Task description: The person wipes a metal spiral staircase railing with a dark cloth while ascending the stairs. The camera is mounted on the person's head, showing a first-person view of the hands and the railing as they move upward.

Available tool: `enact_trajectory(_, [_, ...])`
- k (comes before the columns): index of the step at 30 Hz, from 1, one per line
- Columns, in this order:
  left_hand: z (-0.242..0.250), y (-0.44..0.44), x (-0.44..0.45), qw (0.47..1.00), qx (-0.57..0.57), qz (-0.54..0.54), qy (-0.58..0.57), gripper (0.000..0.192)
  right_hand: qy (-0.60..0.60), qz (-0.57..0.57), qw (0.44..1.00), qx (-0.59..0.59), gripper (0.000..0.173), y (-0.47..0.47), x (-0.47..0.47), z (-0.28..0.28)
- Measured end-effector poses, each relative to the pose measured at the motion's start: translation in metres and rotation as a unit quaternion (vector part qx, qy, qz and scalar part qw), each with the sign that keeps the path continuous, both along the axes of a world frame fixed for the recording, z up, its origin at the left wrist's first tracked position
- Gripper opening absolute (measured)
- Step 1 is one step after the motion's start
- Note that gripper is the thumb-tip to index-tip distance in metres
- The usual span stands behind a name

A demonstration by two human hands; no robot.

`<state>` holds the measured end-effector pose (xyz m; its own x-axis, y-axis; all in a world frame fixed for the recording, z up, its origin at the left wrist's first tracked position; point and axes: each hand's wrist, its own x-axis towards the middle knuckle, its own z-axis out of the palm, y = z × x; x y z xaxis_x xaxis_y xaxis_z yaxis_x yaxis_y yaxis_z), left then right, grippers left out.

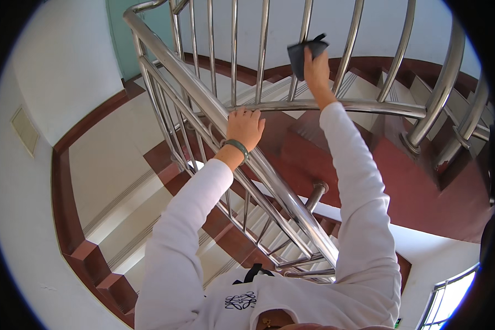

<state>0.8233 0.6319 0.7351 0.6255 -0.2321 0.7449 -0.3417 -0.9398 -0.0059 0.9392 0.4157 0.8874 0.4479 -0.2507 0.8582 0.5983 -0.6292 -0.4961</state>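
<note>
My right hand (317, 72) grips a dark grey cloth (297, 60), which is bunched around or against an upright metal baluster (306, 20) of the far railing. The cloth covers part of that bar, and one dark corner sticks up past my fingers. My left hand (244, 128), with a green bangle at the wrist, lies over the thick stainless steel handrail (280, 187). Its fingers bend over the rail's far side, so their undersides are hidden. Both arms reach forward in white sleeves.
Pale stair treads (128, 231) with red-brown borders descend on the left, beside a white wall (29, 214). More steps (400, 86) curve behind the far railing. A green door (119, 37) stands at the upper left. A barred window (447, 303) shows at the lower right.
</note>
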Motion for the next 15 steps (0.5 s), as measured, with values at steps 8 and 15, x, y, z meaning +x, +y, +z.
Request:
enact_trajectory(8, [0.001, -0.002, 0.000, 0.999, -0.011, -0.041, -0.030, 0.021, 0.096, -0.071, 0.993, -0.009, 0.053, 0.015, 0.040, 0.062])
enact_trajectory(15, [-0.003, 0.005, -0.002, 1.000, 0.003, -0.016, -0.014, 0.017, 0.178, -0.053, 0.982, -0.019, 0.045, 0.026, 0.024, -0.009])
